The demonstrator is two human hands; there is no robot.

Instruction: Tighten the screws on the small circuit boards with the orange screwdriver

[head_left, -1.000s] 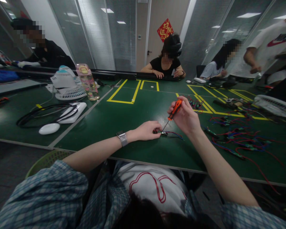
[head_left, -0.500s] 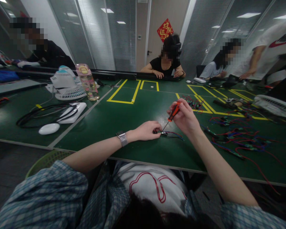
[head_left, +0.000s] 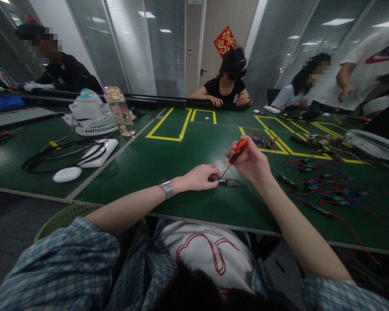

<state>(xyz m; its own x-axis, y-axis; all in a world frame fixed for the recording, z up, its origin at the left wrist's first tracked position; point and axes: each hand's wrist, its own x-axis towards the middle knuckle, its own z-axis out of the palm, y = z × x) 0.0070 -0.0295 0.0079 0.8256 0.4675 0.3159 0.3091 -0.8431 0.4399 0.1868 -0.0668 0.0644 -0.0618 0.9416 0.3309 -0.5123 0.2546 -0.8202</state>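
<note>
My left hand (head_left: 201, 177), with a watch at its wrist, is closed round a small circuit board (head_left: 223, 181) on the green table (head_left: 168, 198). Red and blue wires (head_left: 240, 183) trail from the board to the right. In my right hand (head_left: 253, 157) is a screwdriver (head_left: 238, 153) with an orange and black handle, tilted so its thin shaft runs down to the left. The tip meets the board beside my left fingertips; exactly where it touches is too small to make out. My left fingers cover part of the board.
Several wired circuit boards (head_left: 340, 199) lie to the right, with another cluster (head_left: 262, 140) behind. On the left are a white fan (head_left: 92, 114), a drink bottle (head_left: 119, 112), coiled black cable (head_left: 56, 160) and a white oval object (head_left: 67, 174). Other people sit or stand around the table.
My right hand has turned slightly around the screwdriver handle, its tip staying at the board. My left hand has not moved. The standing person's hand at the right has lifted a little.
</note>
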